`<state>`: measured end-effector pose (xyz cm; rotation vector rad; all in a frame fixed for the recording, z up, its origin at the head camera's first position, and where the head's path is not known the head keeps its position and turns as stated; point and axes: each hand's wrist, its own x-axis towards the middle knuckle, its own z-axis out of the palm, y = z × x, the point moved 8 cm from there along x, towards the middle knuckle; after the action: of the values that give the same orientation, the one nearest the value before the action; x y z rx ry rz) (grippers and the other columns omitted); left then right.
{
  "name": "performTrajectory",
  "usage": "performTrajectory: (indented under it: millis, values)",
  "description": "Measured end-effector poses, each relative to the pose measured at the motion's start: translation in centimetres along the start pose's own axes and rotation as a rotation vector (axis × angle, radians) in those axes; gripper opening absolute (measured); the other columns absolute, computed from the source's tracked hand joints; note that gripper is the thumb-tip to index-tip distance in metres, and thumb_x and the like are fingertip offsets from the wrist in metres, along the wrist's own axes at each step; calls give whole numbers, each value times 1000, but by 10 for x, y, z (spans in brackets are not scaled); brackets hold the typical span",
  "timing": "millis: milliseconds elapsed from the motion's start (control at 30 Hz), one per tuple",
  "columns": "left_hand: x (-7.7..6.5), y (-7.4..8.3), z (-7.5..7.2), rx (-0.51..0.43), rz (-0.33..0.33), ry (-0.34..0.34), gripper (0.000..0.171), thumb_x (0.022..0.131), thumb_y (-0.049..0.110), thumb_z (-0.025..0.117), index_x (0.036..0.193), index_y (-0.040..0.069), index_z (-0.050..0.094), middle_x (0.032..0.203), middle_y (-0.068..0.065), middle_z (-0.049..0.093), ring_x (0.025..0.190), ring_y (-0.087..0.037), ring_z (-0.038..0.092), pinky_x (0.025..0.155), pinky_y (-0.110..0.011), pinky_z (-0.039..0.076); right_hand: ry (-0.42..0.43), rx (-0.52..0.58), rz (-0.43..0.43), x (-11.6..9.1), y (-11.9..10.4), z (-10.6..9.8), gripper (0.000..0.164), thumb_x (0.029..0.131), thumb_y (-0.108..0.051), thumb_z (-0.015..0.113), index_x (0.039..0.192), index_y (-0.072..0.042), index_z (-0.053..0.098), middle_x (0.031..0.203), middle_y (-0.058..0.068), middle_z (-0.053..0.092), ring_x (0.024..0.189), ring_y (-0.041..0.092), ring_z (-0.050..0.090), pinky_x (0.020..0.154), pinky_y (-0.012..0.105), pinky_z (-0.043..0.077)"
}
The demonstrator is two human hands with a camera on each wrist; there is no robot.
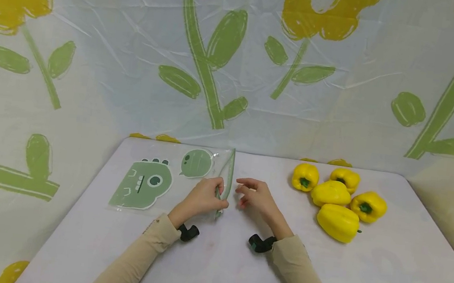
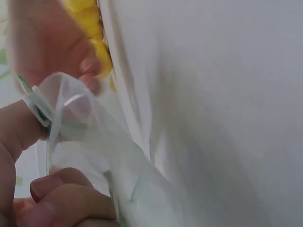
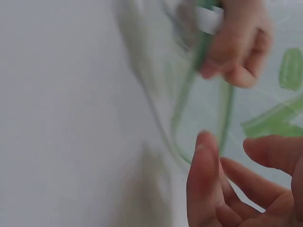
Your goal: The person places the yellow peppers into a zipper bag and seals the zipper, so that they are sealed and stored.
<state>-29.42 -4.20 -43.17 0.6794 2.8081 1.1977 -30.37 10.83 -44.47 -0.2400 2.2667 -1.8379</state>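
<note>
Desk (image 1: 221,270): dinosaur-print zip bag (image 1: 164,185) left, yellow bell peppers (image 1: 331,194) right!

The bag's green edge (image 1: 231,169) runs near to far; left grip (image 1: 205,193) pinches it, right grip (image 1: 259,198), fingers apart, hovers just beside, nearer the peppers.

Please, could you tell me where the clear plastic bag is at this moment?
In the head view, the bag lies on the table's left half, its green edge held by the left hand, left of the yellow peppers.

The left arm (image 1: 137,259) and right arm (image 1: 305,279) stretch forward, and the left hand (image 1: 204,195) is pinching tight! Facing it, the right hand (image 1: 257,197) hovers, fingers loosely bent and parted.
</note>
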Motion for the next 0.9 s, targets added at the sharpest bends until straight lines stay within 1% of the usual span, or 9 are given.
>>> performTrajectory:
  millis: [100, 200, 300, 367, 433, 533, 667, 733, 900]
  values:
    - [0, 0, 1, 26, -23, 12, 28, 69, 17, 73, 74, 14, 45, 53, 9, 35, 49, -6, 33, 47, -25, 26, 162, -138, -128, -4, -23, -34, 33, 97, -7, 56, 126, 7, 61, 107, 28, 64, 70, 28, 66, 63, 28, 55]
    - [-1, 0, 0, 43, -49, 24, 29, 70, 18, 73, 74, 14, 45, 54, 8, 35, 50, -8, 34, 47, -26, 27, 404, -276, -248, -14, -45, -73, 28, 95, -8, 59, 121, 4, 65, 108, 24, 64, 86, 32, 65, 75, 33, 54]
    - [-1, 2, -1, 51, -57, 33, 28, 71, 19, 72, 75, 14, 45, 54, 7, 35, 50, -9, 34, 48, -27, 27, 640, -373, -324, -28, -55, -110, 27, 93, -6, 59, 118, 5, 65, 114, 22, 62, 102, 36, 57, 90, 43, 45]
    - [-1, 3, -1, 52, -56, 38, 27, 70, 18, 71, 75, 13, 45, 54, 7, 35, 50, -9, 34, 47, -27, 27, 743, -411, -355, -37, -56, -128, 28, 92, -4, 59, 118, 6, 63, 120, 24, 57, 112, 40, 50, 98, 50, 37]
    - [-2, 4, -1, 53, -52, 36, 26, 70, 18, 71, 75, 13, 45, 54, 7, 35, 50, -9, 34, 47, -26, 27, 795, -441, -355, -42, -54, -143, 31, 91, -3, 59, 121, 7, 61, 127, 25, 53, 121, 41, 43, 104, 54, 31]
    - [-2, 4, -1, 59, -52, 32, 26, 70, 18, 71, 76, 13, 45, 53, 8, 35, 50, -8, 34, 47, -26, 27, 774, -464, -291, -43, -47, -156, 39, 92, -6, 58, 129, 7, 54, 138, 26, 44, 131, 43, 34, 110, 56, 25]
    - [-3, 3, -1, 63, -56, 28, 26, 70, 19, 71, 76, 13, 46, 53, 8, 35, 50, -8, 34, 47, -26, 27, 657, -493, -142, -36, -29, -160, 53, 94, -13, 56, 141, 6, 41, 150, 29, 28, 139, 45, 24, 113, 58, 20]
    - [-3, 3, -1, 64, -55, 26, 26, 70, 19, 71, 76, 13, 46, 53, 8, 35, 50, -8, 34, 47, -26, 27, 602, -527, -93, -31, -21, -159, 58, 94, -15, 57, 144, 7, 37, 152, 31, 21, 141, 46, 19, 114, 59, 18]
    - [-2, 6, -1, 66, -40, 27, 26, 70, 19, 71, 76, 14, 47, 53, 8, 35, 49, -8, 34, 47, -26, 27, 510, -579, -75, -25, -14, -156, 61, 94, -16, 57, 144, 9, 35, 153, 36, 16, 142, 51, 14, 113, 62, 15]
